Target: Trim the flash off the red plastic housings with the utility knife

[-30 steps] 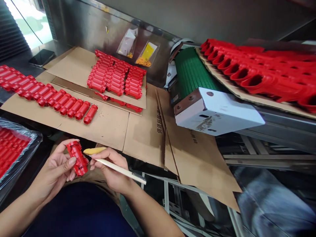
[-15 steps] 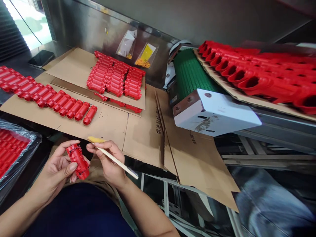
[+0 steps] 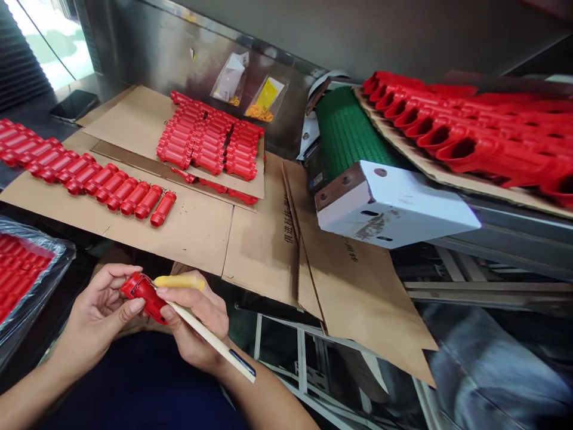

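My left hand (image 3: 105, 307) grips a red ribbed plastic housing (image 3: 150, 298), tilted, with its open side and dark inner edge facing up. My right hand (image 3: 201, 319) is closed around a slim pale stick (image 3: 210, 340) with a dark strip near its rear end. The stick's front end is at the housing, partly hidden by fingers. Something yellow (image 3: 179, 282), perhaps a finger cot, lies along my right index finger. Both hands are close together in front of my body, below the table edge.
A row of red housings (image 3: 105, 182) lies on cardboard (image 3: 192, 233); more are stacked on a cardboard sheet (image 3: 129, 116). Beyond are small bags (image 3: 267, 98) and a phone (image 3: 74, 106). At right, a green conveyor belt (image 3: 353, 128) carries red parts (image 3: 487, 131). A lined box (image 3: 62, 248) stands left.
My right hand has moved in against the red housing with the stick. The housing has been tilted and lowered slightly in my left hand.
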Demonstrator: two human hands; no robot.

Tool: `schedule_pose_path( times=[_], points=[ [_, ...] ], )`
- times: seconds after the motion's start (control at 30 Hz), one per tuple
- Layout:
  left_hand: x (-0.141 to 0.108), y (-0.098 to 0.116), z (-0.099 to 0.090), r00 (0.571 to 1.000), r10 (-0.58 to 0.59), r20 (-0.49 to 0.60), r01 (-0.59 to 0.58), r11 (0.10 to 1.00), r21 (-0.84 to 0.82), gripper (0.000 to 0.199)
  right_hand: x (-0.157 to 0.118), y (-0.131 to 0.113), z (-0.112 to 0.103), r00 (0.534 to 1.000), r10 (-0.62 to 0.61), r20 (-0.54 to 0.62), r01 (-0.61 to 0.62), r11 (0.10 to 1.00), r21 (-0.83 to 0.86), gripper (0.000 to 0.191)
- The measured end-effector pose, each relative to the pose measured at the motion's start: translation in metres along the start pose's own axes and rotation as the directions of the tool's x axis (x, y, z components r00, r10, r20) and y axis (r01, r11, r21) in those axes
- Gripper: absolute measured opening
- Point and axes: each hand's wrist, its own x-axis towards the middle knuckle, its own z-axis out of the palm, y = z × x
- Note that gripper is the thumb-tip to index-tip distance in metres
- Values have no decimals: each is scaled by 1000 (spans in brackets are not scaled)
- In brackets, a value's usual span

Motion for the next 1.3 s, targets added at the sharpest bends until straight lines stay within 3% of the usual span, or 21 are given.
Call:
schedule_pose_path(
  times=[0.53,0.73,0.83,0.93,1.1,1.3],
  points=[
    [-5,5,7,1000,10,17,-10,999,48,39,-1,-1,5,1000,-14,-27,13,999,-32,23],
    [1,-6,-8,992,115,57,-122,984,131,38,0,-5,1,1000,2,-30,-4,998,-66,24],
    [3,-5,-12,981,188,52,-195,964,181,38,1,-10,-8,998,67,7,-66,993,-99,23],
    [0,1,-6,992,127,16,-128,980,153,40,5,-16,-17,992,126,30,-124,991,-58,24],
    [-6,9,4,999,-29,44,28,999,23,40,10,-18,-19,983,183,27,-184,982,48,18],
    [-6,8,0,997,-27,73,24,999,33,38,9,-15,-14,976,217,15,-218,974,68,15]
  ],
)
